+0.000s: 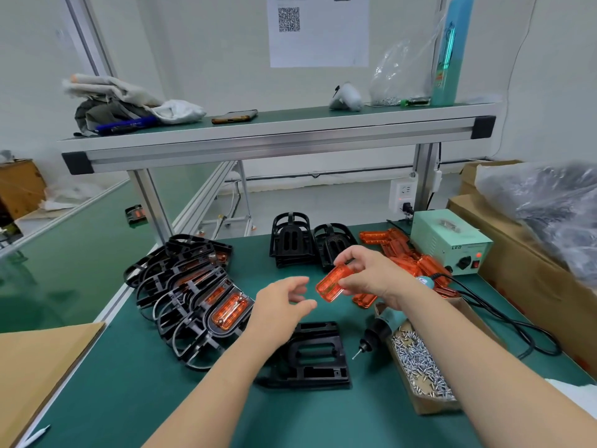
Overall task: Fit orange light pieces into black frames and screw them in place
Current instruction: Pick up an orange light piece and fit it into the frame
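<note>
My right hand (365, 274) holds an orange light piece (331, 283) in the air above the green table. My left hand (282, 302) hovers just left of it, fingers apart and empty. Below both hands an empty black frame (315, 355) lies flat on the table. At the left, several black frames with orange pieces fitted (200, 295) lie in an overlapping row. Loose orange pieces (403, 253) are heaped behind my right hand. Two stacks of empty black frames (292, 239) stand at the back. An electric screwdriver (376, 331) lies tip down beside a cardboard box of screws (420, 360).
A pale green power supply (452, 242) sits at the back right, its black cable (504, 315) running across the table. Cardboard boxes and a plastic bag (549, 202) line the right edge. A shelf (274, 130) spans overhead. Brown cardboard (42, 367) lies at the left.
</note>
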The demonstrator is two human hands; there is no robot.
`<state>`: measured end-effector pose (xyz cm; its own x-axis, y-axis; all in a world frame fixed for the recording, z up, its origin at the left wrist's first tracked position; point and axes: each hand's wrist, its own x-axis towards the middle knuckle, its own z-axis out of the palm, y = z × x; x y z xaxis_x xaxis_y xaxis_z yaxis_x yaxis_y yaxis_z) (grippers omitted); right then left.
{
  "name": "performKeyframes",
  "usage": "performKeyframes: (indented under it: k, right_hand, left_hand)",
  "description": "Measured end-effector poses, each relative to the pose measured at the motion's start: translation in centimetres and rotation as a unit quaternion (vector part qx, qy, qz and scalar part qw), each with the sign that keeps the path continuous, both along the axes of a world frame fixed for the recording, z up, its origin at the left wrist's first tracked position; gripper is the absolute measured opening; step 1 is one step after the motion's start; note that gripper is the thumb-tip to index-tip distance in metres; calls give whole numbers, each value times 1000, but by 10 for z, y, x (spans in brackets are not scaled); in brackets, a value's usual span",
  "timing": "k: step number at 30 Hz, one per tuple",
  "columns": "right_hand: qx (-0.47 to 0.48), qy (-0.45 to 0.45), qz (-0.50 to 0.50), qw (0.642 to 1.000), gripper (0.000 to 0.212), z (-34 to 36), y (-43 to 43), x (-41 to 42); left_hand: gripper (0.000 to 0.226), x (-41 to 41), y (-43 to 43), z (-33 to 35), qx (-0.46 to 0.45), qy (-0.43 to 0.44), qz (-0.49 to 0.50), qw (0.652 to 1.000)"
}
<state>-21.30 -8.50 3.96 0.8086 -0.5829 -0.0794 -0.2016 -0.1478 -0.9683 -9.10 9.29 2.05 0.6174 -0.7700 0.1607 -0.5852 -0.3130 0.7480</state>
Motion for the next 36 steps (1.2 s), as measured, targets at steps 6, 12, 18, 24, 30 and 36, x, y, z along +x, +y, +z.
performKeyframes:
  k: [6,12,18,24,30,36]
  right_hand:
    - [34,-14,27,999,28,-6,29,3]
    - [69,5,26,997,27,-12,30,3]
    - [-17,30,28,999,26,-18,25,-1]
    - [-33,-15,26,999,31,-18,23,-3]
    - [-66,-41,50,996,38,-7,25,0]
    - [-53,-35,80,995,31,-7,26,6]
  left_hand:
    - [55,-12,-2,2,28,-92,-19,995]
    - [42,-14,4,-1,2,-101,-29,994]
    - [62,-13,11,-3,-26,-51,-23,998]
    - [46,-13,13,1,3,-29,-23,999]
    - [7,-11,7,9,-4,74,10,997]
    - [22,-13,5,11,-50,308,-11,950]
